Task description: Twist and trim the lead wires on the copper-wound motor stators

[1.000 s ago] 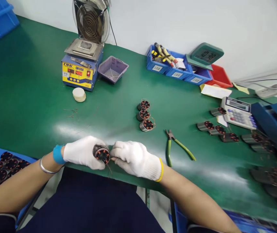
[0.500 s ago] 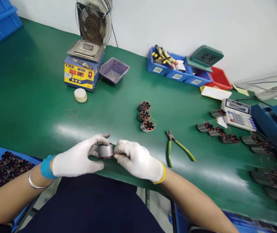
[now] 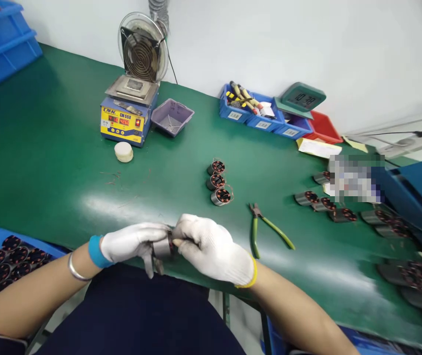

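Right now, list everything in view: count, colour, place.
cylinder: one, grey, between hands
cylinder row: three, grey, middle
pliers: one, green, right of row
machine: one, blue, back left
round pad: one, cream, before machine
tray: one, purple, beside machine
bins: four, blue and red, back right
clock: one, green, above bins
fan guard: one, brownish, behind machine
crates: several, blue, left
more cylinders: many, grey, both sides
wire scraps: several, coppery, left
papers: several, pale, right
table: one, green, beneath
left hand, right hand: one each, white gloves, at cylinder
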Demonstrator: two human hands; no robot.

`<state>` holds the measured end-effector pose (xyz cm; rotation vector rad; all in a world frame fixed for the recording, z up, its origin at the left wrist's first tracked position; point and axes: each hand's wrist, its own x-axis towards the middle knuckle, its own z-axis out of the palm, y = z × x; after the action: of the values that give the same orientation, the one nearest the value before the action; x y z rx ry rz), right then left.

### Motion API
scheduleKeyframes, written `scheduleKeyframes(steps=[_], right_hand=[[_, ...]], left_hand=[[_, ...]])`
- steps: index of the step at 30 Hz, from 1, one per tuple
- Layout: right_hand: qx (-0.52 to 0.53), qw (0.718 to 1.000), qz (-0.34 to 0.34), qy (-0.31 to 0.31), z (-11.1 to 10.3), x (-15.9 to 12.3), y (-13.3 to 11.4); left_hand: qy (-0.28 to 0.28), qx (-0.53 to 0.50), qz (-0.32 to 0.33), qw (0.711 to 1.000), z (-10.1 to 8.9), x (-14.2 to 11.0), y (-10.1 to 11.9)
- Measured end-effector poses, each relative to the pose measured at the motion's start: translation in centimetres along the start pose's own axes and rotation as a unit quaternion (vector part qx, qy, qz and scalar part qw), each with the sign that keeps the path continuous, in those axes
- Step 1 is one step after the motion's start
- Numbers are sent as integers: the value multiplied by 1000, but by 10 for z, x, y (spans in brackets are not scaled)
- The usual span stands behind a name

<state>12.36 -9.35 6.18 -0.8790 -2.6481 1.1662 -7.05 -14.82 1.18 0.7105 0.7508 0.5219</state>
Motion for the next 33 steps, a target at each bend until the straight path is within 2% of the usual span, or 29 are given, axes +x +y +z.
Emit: scheduleKeyframes(steps=[1, 2, 4, 5, 6, 7, 8, 9, 10, 11, 13, 14, 15, 16, 17, 19, 20, 21, 22, 23, 24, 25, 26, 27, 28, 31, 33], right_hand=[[-46, 999, 19, 2, -1, 0, -1], [-91, 995, 39, 5, -3, -1, -3], [-153, 984, 90, 15, -6, 0, -6], [-158, 980, 116, 15, -8, 0, -8], [-146, 980, 136, 12, -10, 1, -10], [-123, 981, 147, 7, -12, 2, -12], [-99, 984, 148, 3, -13, 3, -14], [-82, 987, 141, -1, -14, 4, -17], [-77, 989, 130, -4, -15, 4, -18], [-83, 990, 116, -6, -15, 5, -20], [-110, 988, 105, -13, -16, 5, -22], [-122, 986, 110, -13, -16, 5, -23], [-129, 984, 120, -9, -16, 5, -23], [-128, 983, 132, -4, -17, 4, -23], [-124, 982, 143, 1, -17, 4, -23], [-132, 980, 151, 15, -18, 4, -23], [-148, 978, 143, 16, -17, 4, -23], [-172, 977, 127, 12, -16, 5, -24], [-203, 974, 103, 2, -15, 5, -25], [-238, 968, 79, -10, -14, 6, -25], [-272, 960, 59, -29, -13, 7, -26], [-302, 951, 47, -50, -12, 7, -27], [-328, 941, 41, -67, -11, 6, -27], [-346, 934, 43, -76, -10, 5, -26], [-354, 931, 49, -78, -9, 4, -24], [-299, 949, 93, -33, -1, 3, -10], [-188, 969, 161, -1, 7, 4, 4]], left_hand=[[37, 25, 18, 999, 2, 1, -2], [106, 58, 65, 991, 6, 1, -5], [259, 119, 194, 939, 13, 1, -12], [312, 131, 256, 905, 15, 1, -15], [342, 123, 307, 880, 16, 2, -18], [351, 94, 344, 866, 15, 3, -19], [348, 44, 361, 864, 13, 4, -19], [334, -15, 351, 874, 10, 5, -17], [307, -67, 311, 897, 7, 6, -14], [260, -103, 243, 929, 4, 6, -10], [126, -115, 82, 982, 0, 4, -2], [72, -99, 26, 992, 0, 1, 1], [47, -80, 12, 996, 0, -2, 3], [54, -67, 41, 995, 1, -4, 4], [91, -66, 103, 988, 2, -6, 3], [191, -95, 253, 943, 2, -8, 1], [221, -117, 305, 919, 2, -6, -1], [227, -131, 323, 909, 1, -5, -2], [208, -127, 310, 919, 0, -2, -2], [169, -95, 272, 943, -1, 1, -1], [122, -35, 224, 966, -2, 3, 0], [88, 43, 185, 978, -2, 5, 1], [79, 127, 166, 975, -2, 7, 2], [98, 211, 169, 958, -1, 9, 1], [137, 288, 189, 929, -1, 10, 0], [258, 480, 254, 799, -2, 15, -10], [292, 578, 253, 719, -4, 19, -16]])
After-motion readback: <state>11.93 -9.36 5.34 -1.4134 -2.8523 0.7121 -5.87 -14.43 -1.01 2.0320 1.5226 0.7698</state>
